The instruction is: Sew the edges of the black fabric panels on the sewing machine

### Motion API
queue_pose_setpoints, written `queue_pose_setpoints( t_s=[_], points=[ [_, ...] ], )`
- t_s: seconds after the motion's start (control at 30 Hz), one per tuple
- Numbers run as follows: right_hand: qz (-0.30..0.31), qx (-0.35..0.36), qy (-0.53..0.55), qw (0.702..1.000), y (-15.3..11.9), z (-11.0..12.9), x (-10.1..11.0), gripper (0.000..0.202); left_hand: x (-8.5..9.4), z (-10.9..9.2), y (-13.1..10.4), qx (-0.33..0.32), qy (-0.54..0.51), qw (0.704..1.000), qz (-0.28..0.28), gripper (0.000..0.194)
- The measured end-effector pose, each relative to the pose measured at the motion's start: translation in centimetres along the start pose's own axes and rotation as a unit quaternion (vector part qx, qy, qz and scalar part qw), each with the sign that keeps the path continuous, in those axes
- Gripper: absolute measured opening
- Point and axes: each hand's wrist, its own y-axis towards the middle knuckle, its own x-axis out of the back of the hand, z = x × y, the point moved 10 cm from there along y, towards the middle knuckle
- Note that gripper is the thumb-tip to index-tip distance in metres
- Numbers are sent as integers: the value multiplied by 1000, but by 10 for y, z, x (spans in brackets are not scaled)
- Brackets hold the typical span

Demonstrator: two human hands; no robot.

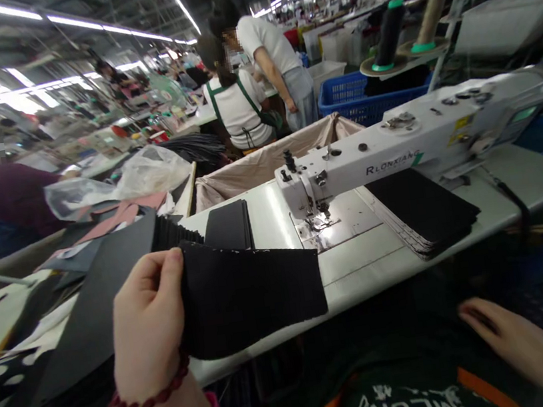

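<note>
While the left grip (147, 308) pinches material (256, 293), the right (504, 329) curls.

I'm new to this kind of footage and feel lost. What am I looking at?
This picture comes from a camera worn on someone's head, looking forward and down. The wearer's bare left hand pinches a black panel by a corner; the right hand is off to the side, with nothing visible in it. On the worktable stands a sewing machine, with a stack of black panels near its arm and a smaller stack left of its needle area.
</note>
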Motion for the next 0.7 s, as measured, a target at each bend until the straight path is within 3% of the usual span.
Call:
queue_pose_setpoints(
  t_s=[0.07,0.2,0.3,0.37,0.53,0.7],
  points=[
    [79,79,108,988,31,68,-18,30,-5,-6,-7,-5,-19,999,29,25],
    [102,215,278,931,70,215,-12,23,-10,-10,-21,9,-60,996,72,28],
    [124,275,335,893,76,283,-11,29,-14,-8,-28,35,-101,990,89,30],
    [123,288,358,880,77,301,-13,33,-19,-4,-31,54,-135,984,102,30],
    [82,329,347,874,79,308,-10,14,-36,9,-37,114,-233,957,126,29],
    [40,434,168,884,71,317,-12,17,-55,15,-40,140,-273,940,149,28]
  ],
)
